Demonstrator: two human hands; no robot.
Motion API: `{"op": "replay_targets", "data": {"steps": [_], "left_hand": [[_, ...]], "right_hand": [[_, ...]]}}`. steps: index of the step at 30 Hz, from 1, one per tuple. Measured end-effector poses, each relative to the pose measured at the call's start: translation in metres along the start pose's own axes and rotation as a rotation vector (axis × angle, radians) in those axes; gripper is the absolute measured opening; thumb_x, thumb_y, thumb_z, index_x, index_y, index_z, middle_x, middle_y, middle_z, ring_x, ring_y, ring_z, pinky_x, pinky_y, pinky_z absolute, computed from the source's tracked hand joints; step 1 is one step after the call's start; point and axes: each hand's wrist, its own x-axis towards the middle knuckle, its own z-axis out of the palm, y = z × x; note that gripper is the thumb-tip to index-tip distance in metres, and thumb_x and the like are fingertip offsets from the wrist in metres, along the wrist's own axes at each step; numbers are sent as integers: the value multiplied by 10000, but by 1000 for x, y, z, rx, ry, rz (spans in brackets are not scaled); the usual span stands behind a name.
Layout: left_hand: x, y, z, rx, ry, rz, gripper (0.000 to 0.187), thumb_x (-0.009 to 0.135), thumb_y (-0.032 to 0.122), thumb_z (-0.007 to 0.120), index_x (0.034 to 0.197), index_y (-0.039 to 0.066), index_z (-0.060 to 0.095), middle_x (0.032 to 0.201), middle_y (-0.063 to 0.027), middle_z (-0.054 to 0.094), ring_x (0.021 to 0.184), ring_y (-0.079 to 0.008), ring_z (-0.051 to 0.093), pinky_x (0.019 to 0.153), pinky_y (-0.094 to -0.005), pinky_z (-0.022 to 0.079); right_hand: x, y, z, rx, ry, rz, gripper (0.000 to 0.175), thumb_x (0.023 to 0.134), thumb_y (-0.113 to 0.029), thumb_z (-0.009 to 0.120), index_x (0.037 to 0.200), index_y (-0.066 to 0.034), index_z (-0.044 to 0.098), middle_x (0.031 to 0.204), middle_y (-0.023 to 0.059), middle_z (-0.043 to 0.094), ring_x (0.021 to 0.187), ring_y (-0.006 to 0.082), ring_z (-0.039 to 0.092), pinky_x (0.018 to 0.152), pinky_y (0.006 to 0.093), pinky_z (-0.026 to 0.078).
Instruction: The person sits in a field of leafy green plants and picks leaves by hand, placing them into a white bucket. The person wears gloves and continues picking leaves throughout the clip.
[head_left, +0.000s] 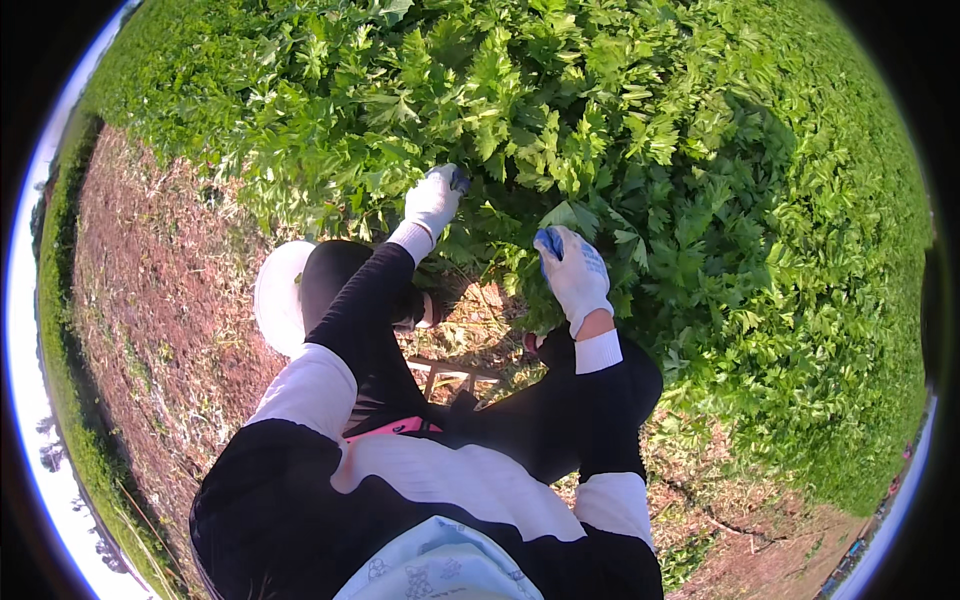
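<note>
Dense celery-like plants (495, 105) with broad, toothed green leaves fill the ground before me. My left hand (435, 201), in a white knit glove with a blue-coated palm, reaches into the near edge of the leaves. Its fingertips curl out of sight, and what they grip is hidden. My right hand (574, 274), gloved alike, is raised beside the foliage above my right knee with its fingers curled inward. A large leaf (574, 217) lies just beyond its fingers; whether the hand holds anything is not visible.
A white round object (281, 296), perhaps a bucket or basin, is beside my left knee. Between my legs shows a wooden frame (454, 371) over straw-littered soil (476, 322). Bare brown ground (165, 292) stretches to the left. The crop (832, 300) continues along the right.
</note>
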Motion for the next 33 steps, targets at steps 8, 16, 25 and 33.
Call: {"op": "replay_targets", "data": {"steps": [8, 16, 25, 33], "left_hand": [[-82, -71, -139, -462, 210, -21, 263, 852, 90, 657, 1106, 28, 631, 940, -87, 680, 745, -153, 642, 649, -275, 512], [-185, -235, -116, -287, -255, -707, 746, 838, 321, 710, 1445, 68, 359, 1032, -134, 663, 566, -111, 613, 467, -250, 487], [-56, -13, -81, -182, -134, 329, 365, 873, 159, 596, 1218, 39, 582, 980, -163, 688, 837, -283, 677, 729, -353, 527], [13, 7, 20, 251, -488, -26, 798, 786, 330, 684, 1430, 20, 331, 1170, -183, 618, 1069, -312, 606, 896, -391, 486]], "right_hand": [[1, -1, 1, -58, 18, 9, 433, 916, -396, 540, 1181, -54, 564, 1064, 138, 642, 998, 322, 602, 859, 421, 462], [1, -1, 5, -44, -4, 0, 439, 917, -396, 544, 1206, -66, 562, 1087, 131, 647, 1019, 311, 602, 875, 410, 460], [6, -3, 1, -54, -17, 14, 444, 911, -398, 552, 1205, -65, 557, 1111, 147, 629, 1029, 335, 592, 875, 424, 461], [-1, 5, 0, -9, 13, 3, 398, 898, -371, 566, 1166, -76, 571, 1102, 136, 628, 1017, 334, 597, 870, 419, 465]]}}
